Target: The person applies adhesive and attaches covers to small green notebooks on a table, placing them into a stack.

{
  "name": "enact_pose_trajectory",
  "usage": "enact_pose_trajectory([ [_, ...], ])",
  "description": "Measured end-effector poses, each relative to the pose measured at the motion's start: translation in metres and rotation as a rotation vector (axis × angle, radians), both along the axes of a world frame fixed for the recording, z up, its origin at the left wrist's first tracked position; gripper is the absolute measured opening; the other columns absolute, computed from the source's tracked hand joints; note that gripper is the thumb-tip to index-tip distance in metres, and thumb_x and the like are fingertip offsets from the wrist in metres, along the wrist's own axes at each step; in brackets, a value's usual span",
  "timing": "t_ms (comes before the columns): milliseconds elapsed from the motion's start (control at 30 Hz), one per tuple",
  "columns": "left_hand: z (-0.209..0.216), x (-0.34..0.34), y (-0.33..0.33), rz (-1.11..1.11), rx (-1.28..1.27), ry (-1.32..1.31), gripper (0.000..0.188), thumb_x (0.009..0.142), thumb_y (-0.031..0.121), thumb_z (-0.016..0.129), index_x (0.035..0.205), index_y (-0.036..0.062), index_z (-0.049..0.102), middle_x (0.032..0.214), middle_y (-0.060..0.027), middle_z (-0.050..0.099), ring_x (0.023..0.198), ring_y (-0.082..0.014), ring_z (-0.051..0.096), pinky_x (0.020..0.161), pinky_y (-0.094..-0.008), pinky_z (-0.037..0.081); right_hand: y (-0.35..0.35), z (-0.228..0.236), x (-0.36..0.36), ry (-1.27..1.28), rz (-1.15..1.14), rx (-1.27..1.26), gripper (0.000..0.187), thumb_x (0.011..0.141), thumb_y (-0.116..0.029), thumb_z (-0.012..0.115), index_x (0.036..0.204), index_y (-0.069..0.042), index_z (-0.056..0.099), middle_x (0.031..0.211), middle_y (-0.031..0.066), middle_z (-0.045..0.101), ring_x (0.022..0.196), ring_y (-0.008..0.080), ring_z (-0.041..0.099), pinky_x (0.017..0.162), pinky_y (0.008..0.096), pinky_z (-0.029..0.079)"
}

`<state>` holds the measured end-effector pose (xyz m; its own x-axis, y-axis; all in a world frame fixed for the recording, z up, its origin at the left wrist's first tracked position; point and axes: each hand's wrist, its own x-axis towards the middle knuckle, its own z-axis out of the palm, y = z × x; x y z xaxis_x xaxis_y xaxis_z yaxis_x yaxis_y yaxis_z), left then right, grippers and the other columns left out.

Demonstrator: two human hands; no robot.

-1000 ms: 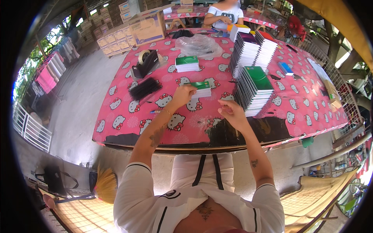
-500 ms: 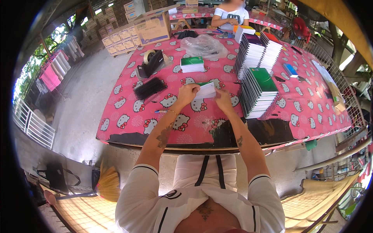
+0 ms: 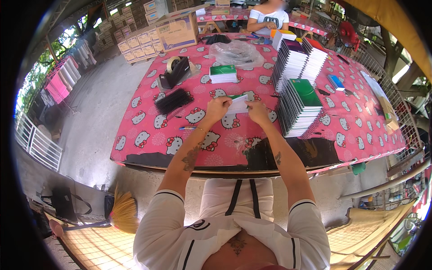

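Observation:
Between my two hands is a small notepad (image 3: 238, 105) with white pages, a row of punched holes and a green cover showing at its far side. My left hand (image 3: 218, 109) grips its left end, thumb on top. At the right end, the fingers of my right hand (image 3: 258, 111) pinch the page edge. Just beyond lies a stack of loose green-covered pads (image 3: 222, 74). A tall stack of green spiral notebooks (image 3: 299, 108) stands right of my right hand. Left of my left hand sits a bundle of black spiral binding coils (image 3: 173, 101), with a pen (image 3: 190, 128) by my wrist.
A tape dispenser (image 3: 174, 73) and clear plastic bag (image 3: 236, 55) lie farther back on the pink-covered table (image 3: 211, 158). More spiral notebooks (image 3: 290, 60) are piled at the right, near a blue pad (image 3: 336, 82). Cardboard boxes (image 3: 177, 32) stand back left; another person (image 3: 267, 20) is across the table.
My right hand has shifted slightly left, and its fingers have closed on the right edge of the notepad. My left hand stays nearly in place.

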<state>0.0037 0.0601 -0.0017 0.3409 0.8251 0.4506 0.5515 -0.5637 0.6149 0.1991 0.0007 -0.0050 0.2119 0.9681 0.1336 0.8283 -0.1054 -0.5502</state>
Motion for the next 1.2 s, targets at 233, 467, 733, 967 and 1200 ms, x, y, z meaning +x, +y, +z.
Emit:
enact_pose_trajectory([
  [233, -0.008, 0.011, -0.011, 0.017, 0.292, 0.165, 0.024, 0.086, 0.019, 0.069, 0.108, 0.0086, 0.066, 0.099, -0.0126, 0.069, 0.088, -0.0337, 0.069, 0.073, -0.0443, 0.057, 0.013, -0.001, 0.003, 1.304, 0.212, 0.137, 0.066, 0.093, 0.001, 0.049, 0.155, -0.013, 0.033, 0.146, 0.016, 0.053, 0.127, 0.0252, 0.05, 0.11, 0.0413, 0.034],
  [467, -0.003, 0.02, -0.017, -0.044, 0.373, 0.163, 0.022, 0.087, 0.009, 0.063, 0.109, 0.0092, 0.064, 0.092, -0.0119, 0.067, 0.087, -0.035, 0.068, 0.07, -0.0489, 0.056, 0.004, 0.007, 0.004, 1.628, 0.159, 0.254, 0.078, 0.089, 0.004, 0.056, 0.158, -0.017, 0.026, 0.143, 0.0117, 0.046, 0.124, 0.0261, 0.053, 0.11, 0.0406, 0.033],
  [733, 0.057, 0.002, -0.058, -0.119, 0.377, 0.236, 0.028, 0.085, 0.007, 0.065, 0.113, 0.0101, 0.067, 0.101, -0.0123, 0.064, 0.095, -0.0342, 0.063, 0.086, -0.0457, 0.048, -0.052, 0.023, 0.003, 0.634, 0.308, 0.572, 0.068, 0.087, 0.004, 0.067, 0.148, -0.011, 0.041, 0.132, 0.0083, 0.05, 0.117, 0.0214, 0.056, 0.102, 0.0368, 0.041],
  [967, -0.023, 0.002, -0.121, -0.158, 0.1, -0.194, 0.068, 0.085, 0.002, 0.067, 0.148, 0.0187, 0.046, 0.145, -0.0241, 0.039, 0.135, -0.0534, 0.034, 0.104, -0.0501, 0.042, -0.102, -0.031, -0.019, 0.948, 0.259, 0.319, 0.046, 0.085, 0.002, 0.071, 0.126, -0.003, 0.052, 0.108, 0.005, 0.06, 0.097, 0.0121, 0.058, 0.083, 0.0276, 0.049],
  [1200, -0.004, -0.094, -0.003, 0.282, 0.409, 0.246, 0.023, 0.086, 0.014, 0.068, 0.106, 0.0017, 0.066, 0.103, -0.0209, 0.065, 0.098, -0.0388, 0.061, 0.089, -0.0467, 0.052, -0.126, -0.017, 0.004, 0.987, 0.111, 0.318, 0.03, 0.084, 0.002, 0.073, 0.11, -0.004, 0.058, 0.093, 0.0008, 0.061, 0.082, 0.0082, 0.057, 0.073, 0.0235, 0.047],
])
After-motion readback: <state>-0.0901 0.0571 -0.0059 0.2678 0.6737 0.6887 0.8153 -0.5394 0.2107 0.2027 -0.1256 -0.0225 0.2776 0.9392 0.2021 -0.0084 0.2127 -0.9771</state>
